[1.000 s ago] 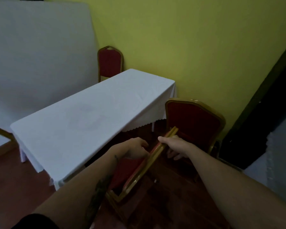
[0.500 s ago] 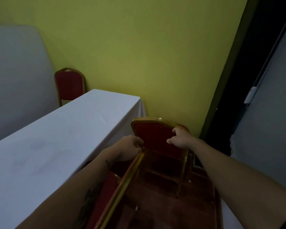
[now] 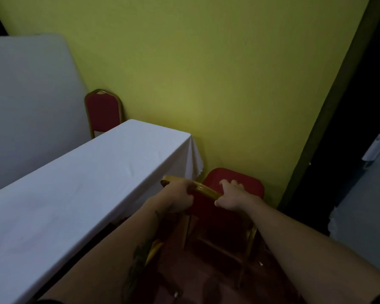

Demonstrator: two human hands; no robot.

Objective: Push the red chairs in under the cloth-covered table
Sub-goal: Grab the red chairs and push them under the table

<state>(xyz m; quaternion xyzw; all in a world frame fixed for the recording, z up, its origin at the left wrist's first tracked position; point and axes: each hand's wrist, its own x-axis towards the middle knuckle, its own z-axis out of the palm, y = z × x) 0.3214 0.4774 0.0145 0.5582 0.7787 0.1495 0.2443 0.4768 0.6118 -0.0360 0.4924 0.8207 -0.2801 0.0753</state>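
Chair gripped by its top rail at the counter's far end

Both hands are wrapped around the gold top rail of a red chair [image 3: 228, 207], seen from above and behind. The left hand [image 3: 178, 197] is closed over the rail's left part, close to the hanging edge of the white cloth [image 3: 75, 194], while the right hand [image 3: 230, 197] is closed over the rail's right part, with its fingers [image 3: 230, 184] draped forward over the top and the thumb tucked below. A short stretch of gold rail is left showing between the two.

The chair is stood on the dark reddish floor [image 3: 217, 281], right by the far corner of the cloth-covered counter [image 3: 140, 150] and close to the yellow-green wall [image 3: 206, 84]. Its red seat is seen just past the hands, out in the open beside the counter rather than tucked beneath it. Gold legs are visible below the forearms.

A second red chair [image 3: 103, 113] is parked upright on the counter's far side, against the wall, with its lower part hidden by the cloth. A bit of gold frame [image 3: 153, 251] is glimpsed lower down under the left forearm; what it belongs to can't be made out.
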